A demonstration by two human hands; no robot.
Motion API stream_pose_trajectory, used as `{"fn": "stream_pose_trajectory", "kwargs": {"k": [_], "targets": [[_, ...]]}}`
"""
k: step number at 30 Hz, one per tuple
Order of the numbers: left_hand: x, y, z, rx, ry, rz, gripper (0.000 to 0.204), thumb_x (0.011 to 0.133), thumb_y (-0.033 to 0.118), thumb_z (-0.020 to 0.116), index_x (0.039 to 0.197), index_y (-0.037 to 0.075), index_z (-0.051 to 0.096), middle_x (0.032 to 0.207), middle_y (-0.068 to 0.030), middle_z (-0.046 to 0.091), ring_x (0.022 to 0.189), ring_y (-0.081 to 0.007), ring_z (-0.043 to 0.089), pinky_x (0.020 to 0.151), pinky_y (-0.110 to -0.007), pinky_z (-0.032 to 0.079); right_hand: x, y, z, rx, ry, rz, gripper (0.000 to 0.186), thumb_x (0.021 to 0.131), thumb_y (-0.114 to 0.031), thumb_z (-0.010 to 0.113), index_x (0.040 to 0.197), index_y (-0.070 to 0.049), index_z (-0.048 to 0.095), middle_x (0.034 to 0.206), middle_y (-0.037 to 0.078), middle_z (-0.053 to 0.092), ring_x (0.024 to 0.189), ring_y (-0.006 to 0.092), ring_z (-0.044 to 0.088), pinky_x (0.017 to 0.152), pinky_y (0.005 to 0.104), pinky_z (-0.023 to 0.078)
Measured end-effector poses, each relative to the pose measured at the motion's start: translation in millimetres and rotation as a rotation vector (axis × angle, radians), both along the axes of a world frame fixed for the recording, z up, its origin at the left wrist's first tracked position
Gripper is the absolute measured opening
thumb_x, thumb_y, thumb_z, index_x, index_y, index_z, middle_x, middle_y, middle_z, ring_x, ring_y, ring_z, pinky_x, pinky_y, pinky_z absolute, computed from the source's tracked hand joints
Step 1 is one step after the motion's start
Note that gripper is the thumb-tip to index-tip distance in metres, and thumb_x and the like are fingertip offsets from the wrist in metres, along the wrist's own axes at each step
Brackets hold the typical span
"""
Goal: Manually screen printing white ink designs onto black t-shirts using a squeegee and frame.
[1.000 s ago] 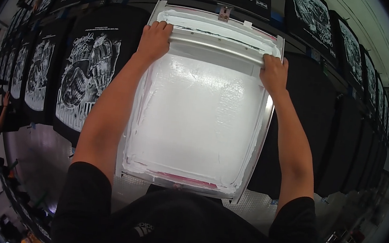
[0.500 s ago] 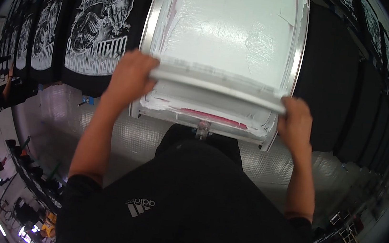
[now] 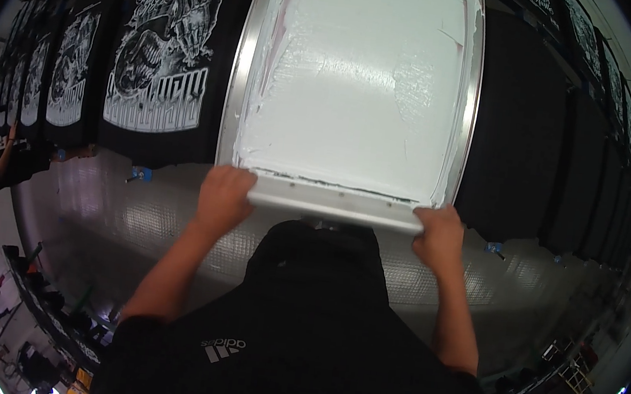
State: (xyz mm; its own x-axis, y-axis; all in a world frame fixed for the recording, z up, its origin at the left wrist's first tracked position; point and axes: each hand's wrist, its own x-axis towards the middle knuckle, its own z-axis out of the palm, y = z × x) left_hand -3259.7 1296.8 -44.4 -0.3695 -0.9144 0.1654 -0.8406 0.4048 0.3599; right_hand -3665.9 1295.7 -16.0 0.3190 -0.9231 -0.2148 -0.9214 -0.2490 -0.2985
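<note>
A wide metal squeegee [image 3: 330, 203] lies across the near end of a screen printing frame [image 3: 239, 87]. My left hand [image 3: 227, 193] is closed round its left end, and my right hand [image 3: 439, 236] grips the right end. White ink [image 3: 342, 99] coats the mesh inside the metal frame, with thicker ridges along the sides and rougher patches toward the middle right. A thin dark line runs along the squeegee's far edge. The near rail of the frame is mostly hidden beneath the squeegee.
Black shirts with white printed artwork [image 3: 164, 55] lie in a row to the left. Plain black shirts [image 3: 518, 127] lie to the right. A small blue clamp-like part [image 3: 140, 175] sticks out below the left shirts. Another person [image 3: 4, 165] stands at the far left.
Both hands have pulled the squeegee toward me, from partway up the screen to its near end. White ink now covers the stretch it crossed, and the reddish strip there is hidden.
</note>
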Motion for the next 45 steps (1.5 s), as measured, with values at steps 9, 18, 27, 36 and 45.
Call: {"fn": "stream_pose_trajectory", "kwargs": {"k": [9,18,27,36,45], "targets": [[-5,-144,-29,-0.047,-0.053,0.05,0.038,0.056,0.0,0.07,0.093,0.006,0.065,0.092,-0.01,0.068,0.093,-0.0289,0.063,0.082,-0.042,0.044,-11,-132,-38,-0.203,-0.023,-0.021,0.042,0.059,0.001,0.063,0.101,-0.006,0.065,0.098,0.011,0.069,0.092,0.0303,0.062,0.105,0.053,0.039],[-27,-389,-16,-0.038,-0.129,0.123,0.033,0.065,0.013,0.077,0.098,0.01,0.072,0.088,-0.0149,0.069,0.086,-0.0357,0.065,0.079,-0.045,0.05,-23,-369,-34,-0.332,0.102,-0.06,0.031,0.066,-0.007,0.065,0.096,-0.012,0.07,0.085,0.016,0.067,0.084,0.037,0.063,0.075,0.0462,0.052],[-34,-470,28,-0.032,-0.222,0.096,0.042,0.07,0.034,0.081,0.104,0.01,0.073,0.094,-0.0191,0.071,0.088,-0.0367,0.068,0.081,-0.042,0.053,-30,-471,6,-0.191,0.28,-0.029,0.047,0.073,-0.015,0.058,0.119,-0.013,0.067,0.112,0.018,0.068,0.107,0.0338,0.064,0.094,0.0438,0.05],[-9,-90,47,0.333,-0.142,-0.004,0.036,0.061,0.009,0.081,0.095,0.006,0.069,0.088,-0.0103,0.068,0.089,-0.0289,0.06,0.083,-0.042,0.045,-21,-84,31,-0.004,-0.027,-0.039,0.042,0.06,0.003,0.063,0.1,-0.008,0.072,0.09,0.015,0.067,0.09,0.0363,0.061,0.083,0.0465,0.049],[-12,-13,5,0.264,-0.021,0.024,0.039,0.054,0.002,0.073,0.092,0.006,0.063,0.091,-0.009,0.065,0.089,-0.0279,0.06,0.085,-0.042,0.043,-13,-21,0,0.129,-0.032,-0.04,0.041,0.057,-0.001,0.067,0.098,-0.006,0.067,0.092,0.012,0.068,0.092,0.0322,0.063,0.101,0.0505,0.043]]}}
